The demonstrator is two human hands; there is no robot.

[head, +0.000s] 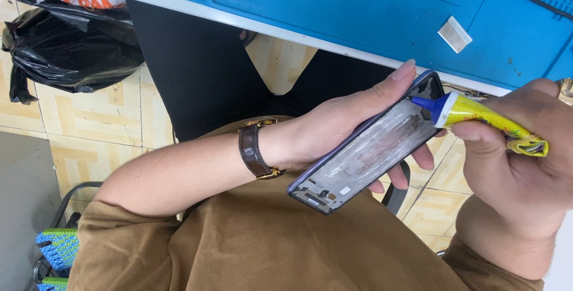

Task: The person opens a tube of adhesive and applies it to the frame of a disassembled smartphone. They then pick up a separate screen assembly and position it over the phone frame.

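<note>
- Clearly the work in hand is gluing: the left hand (343, 121) cradles a phone frame (367, 148) over the person's lap, below the near edge of the bench, with its open inner face turned up.
- That hand is closed round the frame from beneath, the thumb laid along the far edge and the fingertips (425, 157) showing under the near edge, so the grip looks firm.
- Meanwhile the right hand (525, 165) pinches a yellow glue tube (486, 121) between thumb and fingers; the tube's tail is rolled up, a sign that much of it is spent.
- The tube's blue nozzle (425, 103) touches the top corner of the frame, just beside the left thumb tip.
- By my reading, the bead is at its start or at a corner, since the inner face shows only whitish smears and old residue and I cannot tell fresh glue from them.
- The next move seems to call for a steady, light squeeze while the nozzle is drawn along the narrow rim, with the frame held level and the thumb kept off the glue line.
- A brown leather watch (253, 151) sits on the left wrist.
- Above, a blue work mat (358, 4) covers the bench, and a small silvery rectangular piece (455, 34) lies on it, well apart from the hands.
- Off to the left, a black plastic bag (65, 46) rests on the tiled floor (89, 124).
</note>
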